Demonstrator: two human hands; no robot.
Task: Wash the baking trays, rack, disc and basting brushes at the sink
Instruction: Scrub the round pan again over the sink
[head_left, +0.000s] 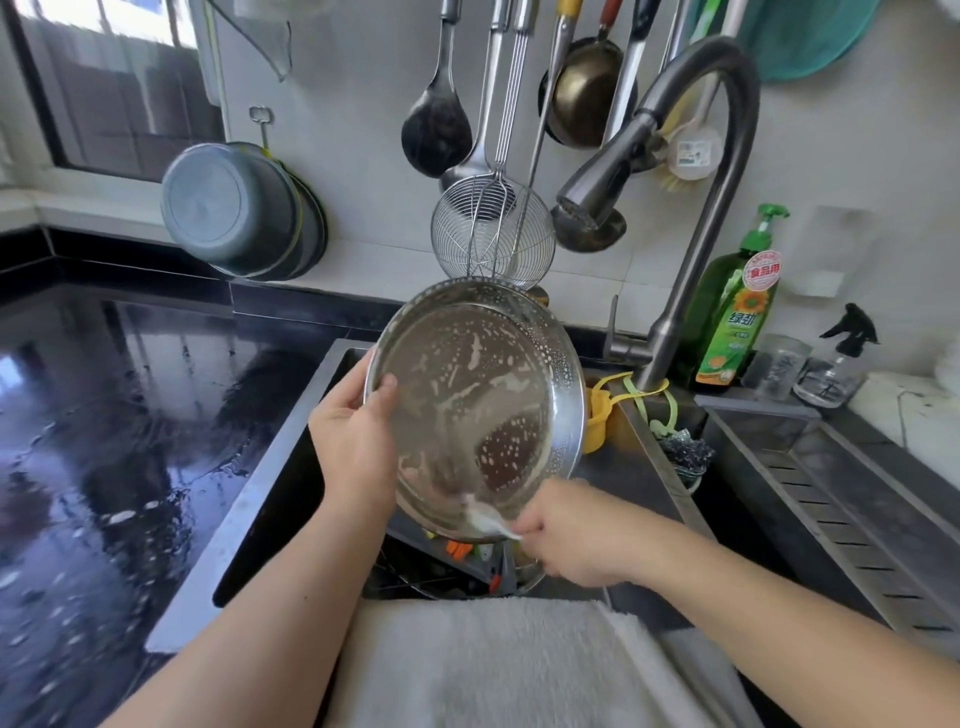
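Home kitchen: steel sink (332, 364), faucet (691, 171), hanging ladles (436, 130), dish-soap bottle (732, 312).

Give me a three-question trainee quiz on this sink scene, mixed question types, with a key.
1. True or false: water is running from the faucet.
2. Which hand grips the rim of the round metal tray? A) left hand B) right hand C) both
3. Fill in: the right hand rubs a white ____ on the tray's soapy lower edge.

Key
1. False: no stream shows below the spray head.
2. A: the left hand holds the tray tilted over the sink.
3. Cloth, or a similar wipe; it is blurred, so its exact kind is unclear.
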